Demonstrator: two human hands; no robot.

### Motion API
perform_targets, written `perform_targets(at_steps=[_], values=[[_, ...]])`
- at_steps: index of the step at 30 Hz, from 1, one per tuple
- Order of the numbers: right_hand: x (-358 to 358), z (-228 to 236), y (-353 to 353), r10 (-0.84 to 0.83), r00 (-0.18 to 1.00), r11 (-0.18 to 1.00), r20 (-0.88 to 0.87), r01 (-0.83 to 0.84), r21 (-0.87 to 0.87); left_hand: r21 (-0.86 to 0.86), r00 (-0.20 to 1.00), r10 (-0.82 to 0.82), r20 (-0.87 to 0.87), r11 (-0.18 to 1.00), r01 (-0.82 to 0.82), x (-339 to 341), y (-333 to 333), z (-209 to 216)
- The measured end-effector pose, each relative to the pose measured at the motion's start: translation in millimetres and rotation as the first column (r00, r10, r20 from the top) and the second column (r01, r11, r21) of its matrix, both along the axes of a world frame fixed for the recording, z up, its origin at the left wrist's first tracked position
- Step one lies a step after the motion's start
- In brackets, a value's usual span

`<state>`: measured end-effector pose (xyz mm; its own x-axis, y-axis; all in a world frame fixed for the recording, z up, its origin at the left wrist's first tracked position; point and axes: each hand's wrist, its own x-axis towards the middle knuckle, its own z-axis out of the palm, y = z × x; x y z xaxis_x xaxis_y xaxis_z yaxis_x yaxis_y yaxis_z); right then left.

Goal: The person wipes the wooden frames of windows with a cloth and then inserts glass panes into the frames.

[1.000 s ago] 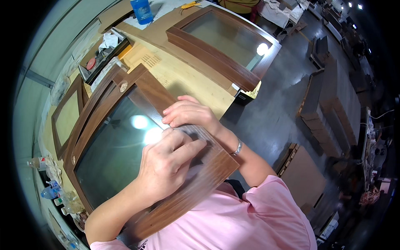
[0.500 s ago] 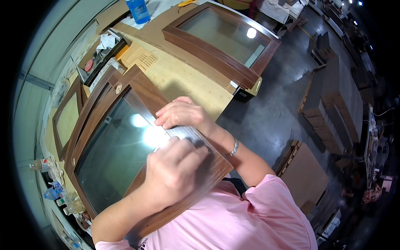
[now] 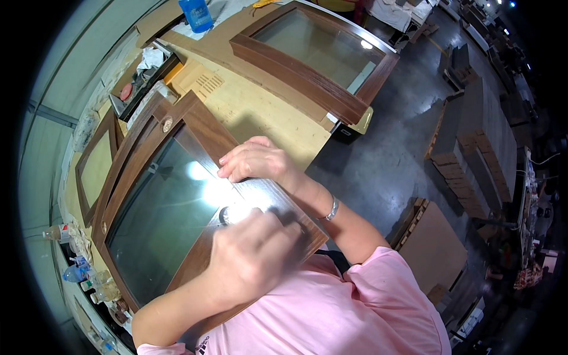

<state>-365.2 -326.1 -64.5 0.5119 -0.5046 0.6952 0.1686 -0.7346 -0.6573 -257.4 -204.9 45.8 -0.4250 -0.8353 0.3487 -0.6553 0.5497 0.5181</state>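
A brown wooden-framed glass door [image 3: 207,131] with a curved side leans tilted against my body. My right hand [image 3: 254,161], a bracelet on its wrist, has its fingers curled over the door's frame at the upper right. Just below it, my left hand [image 3: 245,251] is closed in a fist, low over the near corner of the frame. Motion blurs its fingers. By its knuckles shows a small pale, dark-rimmed thing [image 3: 225,215]; what the fist holds I cannot make out. Strong glare lies on the glass beside both hands.
Another wooden-framed glass door [image 3: 296,74] lies on the workbench [image 3: 260,133]. A smaller frame [image 3: 83,192] stands at the left, near several bottles [image 3: 103,290]. A blue bottle [image 3: 196,16] stands at the back. Stacked boards [image 3: 473,148] rest on the floor at right.
My left fist has shifted slightly downward along the frame, uncovering the small dark-rimmed thing by its knuckles. My right hand has stayed nearly in place on the frame.
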Motion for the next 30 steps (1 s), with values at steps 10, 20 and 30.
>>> perform_targets(at_steps=[10, 20, 30], values=[[-0.5, 1.4, -2.6, 0.025, 1.000, 1.000, -0.001, -0.025, 0.005, -0.143, 0.981, -0.195, -0.001, 0.971, 0.193, -11.0, 9.8, -2.7], [-3.1, 6.3, -4.1, 0.010, 1.000, 1.000, -0.003, -0.010, -0.017, -0.008, 0.991, 0.106, -0.076, 0.994, -0.107, 7.7, -15.3, 9.5], [-5.0, 12.1, -6.2, 0.012, 0.999, 0.999, -0.030, -0.014, -0.044, 0.207, 0.995, -0.034, -0.094, 0.977, 0.053, 58.8, 38.2, 24.6]])
